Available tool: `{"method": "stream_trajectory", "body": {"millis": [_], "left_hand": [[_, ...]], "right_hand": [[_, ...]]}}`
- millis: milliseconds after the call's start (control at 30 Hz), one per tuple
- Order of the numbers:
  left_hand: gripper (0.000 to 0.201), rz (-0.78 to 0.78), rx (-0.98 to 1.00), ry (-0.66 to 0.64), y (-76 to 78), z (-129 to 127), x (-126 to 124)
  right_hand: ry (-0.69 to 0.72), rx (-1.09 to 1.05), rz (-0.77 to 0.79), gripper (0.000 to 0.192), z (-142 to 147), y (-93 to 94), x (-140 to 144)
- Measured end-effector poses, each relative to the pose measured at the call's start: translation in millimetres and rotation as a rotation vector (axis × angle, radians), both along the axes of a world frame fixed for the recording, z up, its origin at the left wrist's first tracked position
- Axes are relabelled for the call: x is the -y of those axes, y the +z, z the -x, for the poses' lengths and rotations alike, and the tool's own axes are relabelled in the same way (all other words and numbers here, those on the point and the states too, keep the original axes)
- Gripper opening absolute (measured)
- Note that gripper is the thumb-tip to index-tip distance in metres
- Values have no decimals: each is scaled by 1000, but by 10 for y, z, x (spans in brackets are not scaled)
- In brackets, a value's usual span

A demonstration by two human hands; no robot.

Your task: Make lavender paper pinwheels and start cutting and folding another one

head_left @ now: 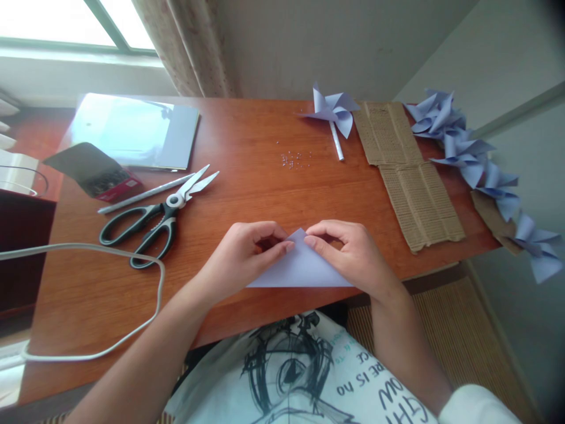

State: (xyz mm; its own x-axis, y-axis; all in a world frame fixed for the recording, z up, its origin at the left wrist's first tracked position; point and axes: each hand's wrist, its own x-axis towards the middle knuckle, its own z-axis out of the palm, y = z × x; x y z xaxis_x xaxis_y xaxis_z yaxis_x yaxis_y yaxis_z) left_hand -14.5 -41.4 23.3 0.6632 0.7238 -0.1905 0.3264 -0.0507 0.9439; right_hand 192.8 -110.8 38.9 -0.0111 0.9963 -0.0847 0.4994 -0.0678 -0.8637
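Note:
A pale lilac sheet of paper [302, 268], folded into a triangle, lies at the table's front edge with its point away from me. My left hand [253, 250] pinches the paper's left slope close to that point, thumb on top. On the opposite slope my right hand [346, 247] pinches it the same way. The fingertips are a short gap apart, with the paper's tip showing between them. Parts of the paper's sides are hidden under both hands.
Black-handled scissors [170, 209] lie open at left beside a paper stick [143, 193], a small box [117, 185], a glossy book [136, 129] and a white cable [161, 294]. Tiny beads [295, 159], a pinwheel [333, 112], corrugated cardboard [410, 176] and several more pinwheels [468, 153] occupy the far side and right.

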Motion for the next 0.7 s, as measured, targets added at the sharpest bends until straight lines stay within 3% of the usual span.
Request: {"method": "stream_trajectory", "body": {"millis": [700], "left_hand": [[21,-17,8,-15,-2,-12,-2]], "right_hand": [[7,9,1,10,-8,20,6]]}}
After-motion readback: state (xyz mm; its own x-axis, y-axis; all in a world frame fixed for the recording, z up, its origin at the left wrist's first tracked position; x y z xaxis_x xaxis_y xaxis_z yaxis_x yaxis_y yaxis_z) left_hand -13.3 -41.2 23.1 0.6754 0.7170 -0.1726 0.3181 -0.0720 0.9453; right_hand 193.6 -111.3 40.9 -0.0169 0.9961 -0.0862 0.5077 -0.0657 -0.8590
